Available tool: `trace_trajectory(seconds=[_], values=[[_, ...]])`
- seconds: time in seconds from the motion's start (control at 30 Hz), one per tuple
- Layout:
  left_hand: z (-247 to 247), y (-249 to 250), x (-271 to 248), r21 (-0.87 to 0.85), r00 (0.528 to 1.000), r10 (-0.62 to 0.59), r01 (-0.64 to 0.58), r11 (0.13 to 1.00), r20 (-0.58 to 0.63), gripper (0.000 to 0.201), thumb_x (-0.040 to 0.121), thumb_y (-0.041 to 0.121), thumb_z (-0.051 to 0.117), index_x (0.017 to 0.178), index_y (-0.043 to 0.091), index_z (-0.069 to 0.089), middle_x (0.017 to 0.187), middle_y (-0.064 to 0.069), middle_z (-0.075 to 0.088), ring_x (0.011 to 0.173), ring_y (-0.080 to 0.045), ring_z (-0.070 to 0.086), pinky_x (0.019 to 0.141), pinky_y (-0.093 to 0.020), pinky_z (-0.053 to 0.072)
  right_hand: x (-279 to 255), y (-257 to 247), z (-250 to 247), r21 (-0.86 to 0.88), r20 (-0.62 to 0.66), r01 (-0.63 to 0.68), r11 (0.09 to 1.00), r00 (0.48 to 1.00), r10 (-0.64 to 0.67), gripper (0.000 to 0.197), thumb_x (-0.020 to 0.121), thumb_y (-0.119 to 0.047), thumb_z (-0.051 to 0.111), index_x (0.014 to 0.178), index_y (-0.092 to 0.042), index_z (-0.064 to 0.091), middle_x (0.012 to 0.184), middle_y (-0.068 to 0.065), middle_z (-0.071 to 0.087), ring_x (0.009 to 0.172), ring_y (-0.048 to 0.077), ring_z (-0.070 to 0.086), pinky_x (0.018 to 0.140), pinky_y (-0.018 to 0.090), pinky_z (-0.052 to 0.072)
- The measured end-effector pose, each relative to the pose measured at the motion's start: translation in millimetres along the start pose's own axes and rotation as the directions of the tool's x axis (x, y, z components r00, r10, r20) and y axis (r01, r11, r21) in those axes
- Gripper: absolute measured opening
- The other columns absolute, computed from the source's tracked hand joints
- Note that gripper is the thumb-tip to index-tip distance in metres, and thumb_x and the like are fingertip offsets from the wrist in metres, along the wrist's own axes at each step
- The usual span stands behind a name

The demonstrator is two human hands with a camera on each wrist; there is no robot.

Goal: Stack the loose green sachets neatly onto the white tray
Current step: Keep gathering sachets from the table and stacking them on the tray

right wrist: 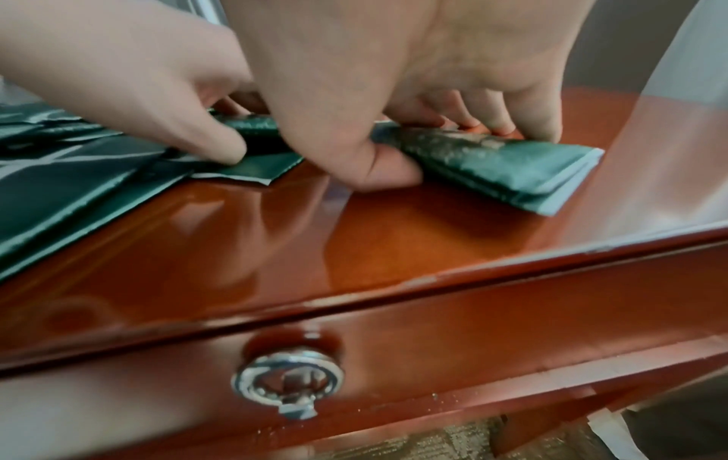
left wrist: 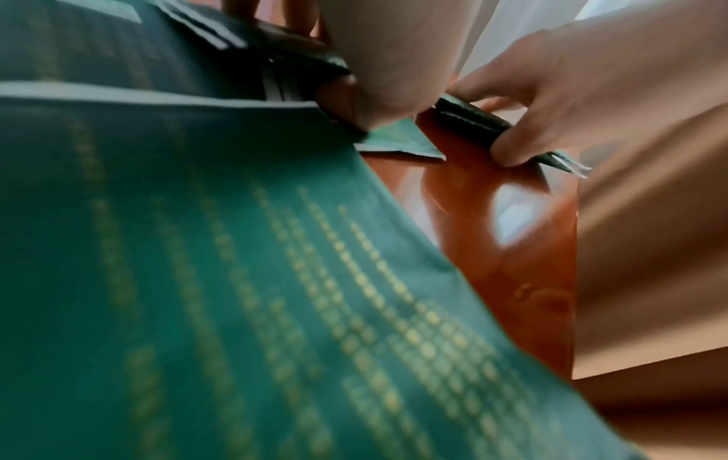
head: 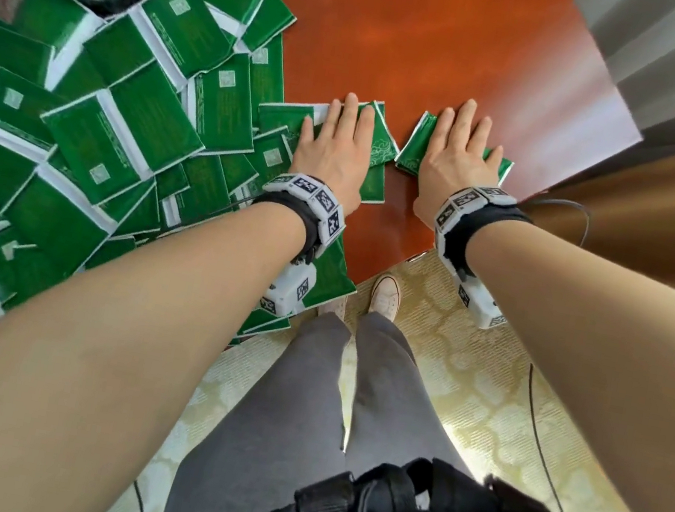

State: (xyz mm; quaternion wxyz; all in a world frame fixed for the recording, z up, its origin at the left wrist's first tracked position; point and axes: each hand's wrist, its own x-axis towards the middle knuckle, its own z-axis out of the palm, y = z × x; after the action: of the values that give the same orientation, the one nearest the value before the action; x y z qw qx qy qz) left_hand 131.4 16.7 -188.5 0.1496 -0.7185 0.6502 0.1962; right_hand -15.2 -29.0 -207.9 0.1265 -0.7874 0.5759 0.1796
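Now | right hand (head: 456, 159) grips sachet stack (right wrist: 492, 161) | left hand (head: 337, 143) grips sachets (head: 377, 136)

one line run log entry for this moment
left hand: on sachets at pile edge | right hand: grips small sachet stack on table | tray: not in view
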Motion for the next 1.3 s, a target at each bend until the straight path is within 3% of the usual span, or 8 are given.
trace_trajectory(seconds=[0.1, 0.23, 0.37, 0.5, 0.67, 0.8, 1.03, 1.3], values=[[-1.7, -0.9, 3.8, -0.021, 0.997, -0.018, 0.016, 1.0, -0.072, 0.075, 0.092, -0.001, 0.053, 0.156, 0.007, 0.014, 0.166, -0.015, 0.009, 0.153, -0.032, 0.014, 0.119, -0.054, 0.024, 2.4, 1.9, 6.7, 0.019, -0.055, 0.025, 0.999, 0.998, -0.024, 0.06, 0.103, -0.013, 0.034, 0.154, 0.005, 0.009, 0.161, 0.03, 0.008, 0.146, 0.052, 0.013, 0.111, 0.067, 0.025], [0.5, -1.0, 6.0, -0.017, 0.993, -0.02, 0.018, 1.0, -0.116, 0.065, 0.098, -0.004, 0.041, 0.156, 0.006, 0.015, 0.166, -0.015, 0.01, 0.153, -0.032, 0.015, 0.119, -0.054, 0.025, 4.2, 3.9, 8.3, 0.063, -0.09, 0.05, 0.997, 0.995, -0.044, 0.052, 0.104, -0.006, 0.022, 0.154, 0.006, 0.012, 0.159, 0.032, 0.008, 0.145, 0.054, 0.013, 0.112, 0.069, 0.023], [5.2, 2.8, 0.0, 0.005, 0.993, -0.037, 0.038, 0.999, -0.11, 0.067, 0.099, -0.007, 0.033, 0.158, 0.006, 0.006, 0.167, -0.014, 0.003, 0.154, -0.031, 0.008, 0.122, -0.054, 0.018, -0.9, 11.9, -0.8, 0.064, -0.047, 0.072, 0.995, 0.997, -0.069, 0.057, 0.102, -0.003, 0.025, 0.156, 0.003, 0.005, 0.162, 0.027, 0.003, 0.148, 0.049, 0.007, 0.118, 0.062, 0.016], [-26.4, 4.7, -2.7, 0.004, 0.997, -0.019, 0.019, 1.0, -0.07, 0.073, 0.097, -0.008, 0.035, 0.159, 0.009, 0.001, 0.168, -0.009, 0.001, 0.154, -0.028, 0.004, 0.123, -0.052, 0.013, -8.8, 27.0, -34.5, 0.026, -0.029, 0.157, 0.987, 0.987, -0.156, 0.065, 0.099, -0.002, 0.029, 0.157, -0.003, 0.0, 0.163, 0.023, 0.003, 0.15, 0.042, 0.004, 0.121, 0.056, 0.011], [-84.2, 0.2, -9.9, 0.068, 0.976, -0.023, 0.039, 0.997, -0.218, 0.078, 0.096, -0.008, 0.037, 0.16, 0.016, 0.0, 0.168, -0.003, -0.003, 0.154, -0.027, -0.002, 0.124, -0.052, 0.007, -7.7, 34.6, -99.4, -0.103, -0.058, 0.277, 0.955, 0.957, -0.284, 0.077, 0.093, 0.0, 0.037, 0.159, -0.015, 0.0, 0.166, 0.014, 0.002, 0.153, 0.033, -0.001, 0.123, 0.053, 0.004], [-135.2, -22.1, -27.4, 0.068, 0.946, -0.062, 0.088, 0.994, -0.319, 0.086, 0.092, -0.011, 0.043, 0.161, 0.02, 0.002, 0.168, -0.002, 0.001, 0.154, -0.026, 0.005, 0.124, -0.052, 0.011, -3.2, 22.9, -159.3, -0.153, -0.138, 0.335, 0.93, 0.924, -0.356, 0.08, 0.092, 0.001, 0.042, 0.159, -0.017, 0.001, 0.166, 0.013, 0.005, 0.153, 0.032, 0.002, 0.123, 0.052, 0.006], [-235.7, -85.2, -107.7, 0.103, 0.886, -0.136, 0.201, 0.974, -0.444, 0.087, 0.091, -0.007, 0.045, 0.161, 0.018, 0.0, 0.168, 0.001, 0.001, 0.154, -0.022, 0.006, 0.124, -0.048, 0.011, -26.9, -51.0, -274.5, -0.26, -0.367, 0.43, 0.865, 0.784, -0.5, 0.072, 0.096, -0.004, 0.041, 0.159, -0.015, 0.008, 0.164, 0.013, 0.015, 0.151, 0.032, 0.011, 0.12, 0.056, 0.012], [-325.1, -173.3, -262.4, 0.11, 0.755, -0.185, 0.323, 0.94, -0.629, 0.081, 0.09, -0.003, 0.05, 0.16, 0.014, 0.011, 0.167, -0.003, 0.011, 0.152, -0.023, 0.016, 0.122, -0.048, 0.019, -135.3, -162.3, -382.5, -0.346, -0.519, 0.52, 0.781, 0.588, -0.621, 0.077, 0.09, -0.008, 0.053, 0.157, -0.014, 0.015, 0.159, 0.013, 0.024, 0.146, 0.032, 0.023, 0.117, 0.056, 0.023]])
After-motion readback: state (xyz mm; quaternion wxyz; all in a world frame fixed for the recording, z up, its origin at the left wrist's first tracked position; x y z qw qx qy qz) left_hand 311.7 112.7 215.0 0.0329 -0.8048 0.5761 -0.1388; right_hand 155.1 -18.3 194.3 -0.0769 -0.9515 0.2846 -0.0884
